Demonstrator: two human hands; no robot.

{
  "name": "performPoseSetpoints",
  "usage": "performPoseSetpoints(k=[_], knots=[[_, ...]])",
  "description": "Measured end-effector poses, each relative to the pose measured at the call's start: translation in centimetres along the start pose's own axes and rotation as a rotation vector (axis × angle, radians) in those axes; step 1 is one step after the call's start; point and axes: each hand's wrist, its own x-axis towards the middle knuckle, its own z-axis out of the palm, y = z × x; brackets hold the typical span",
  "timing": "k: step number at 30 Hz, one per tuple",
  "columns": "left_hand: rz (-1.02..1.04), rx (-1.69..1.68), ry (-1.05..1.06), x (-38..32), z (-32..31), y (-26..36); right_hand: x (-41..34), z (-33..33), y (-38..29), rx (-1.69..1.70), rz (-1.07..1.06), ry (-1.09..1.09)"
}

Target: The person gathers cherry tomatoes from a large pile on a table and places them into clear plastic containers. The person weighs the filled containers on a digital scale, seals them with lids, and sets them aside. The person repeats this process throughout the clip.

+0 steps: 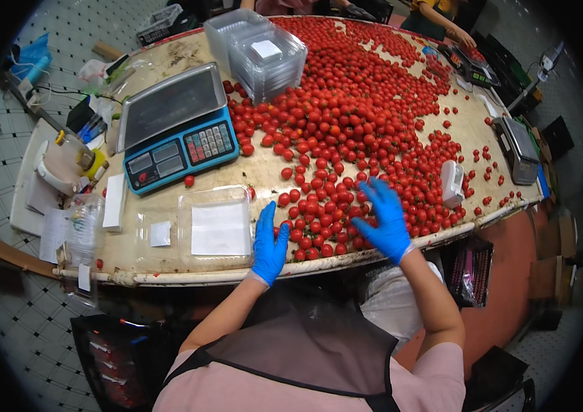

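Both my hands wear blue gloves. My left hand (pixel 269 246) is at the table's near side, thumb apart from the fingers, between a clear plastic punnet and the loose cherry tomatoes (pixel 322 206). It holds nothing that I can see. Over the right part of the near tomatoes spreads my right hand (pixel 386 221), fingers apart and palm down; whether its fingertips touch them I cannot tell. Left of my left hand lies the clear punnet (pixel 184 242) with a white paper liner (pixel 221 230) inside. Its lid (pixel 142 226) lies flat alongside, with a small white label (pixel 160 234).
A blue price scale (pixel 180 154) with a metal pan stands at the left. Behind it rise stacked clear punnets (pixel 270 62). A small white device (pixel 452 184) sits among the right-hand tomatoes. Another scale (pixel 517 149) is at the right edge. Co-workers' arms (pixel 440 20) show across the table.
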Motion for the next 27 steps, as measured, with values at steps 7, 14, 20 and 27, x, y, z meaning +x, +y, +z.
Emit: performPoseSetpoints(k=[7,14,20,27], knots=[[0.035,0.07,0.013,-0.4,0.4,-0.5,-3.9,-1.1,5.7,-0.279,0.395,-0.216],[-0.05,-0.053,-0.042,-0.3,-0.2,1.0,-3.7,3.2,1.3,-0.316,0.344,-0.375],[0.074,0.044,-0.004,-0.1,-0.2,-0.4,-2.0,4.2,0.2,-0.318,0.282,-0.285],[-0.01,-0.094,-0.041,-0.3,-0.7,1.8,-1.0,5.3,0.2,-0.295,0.168,-0.249]])
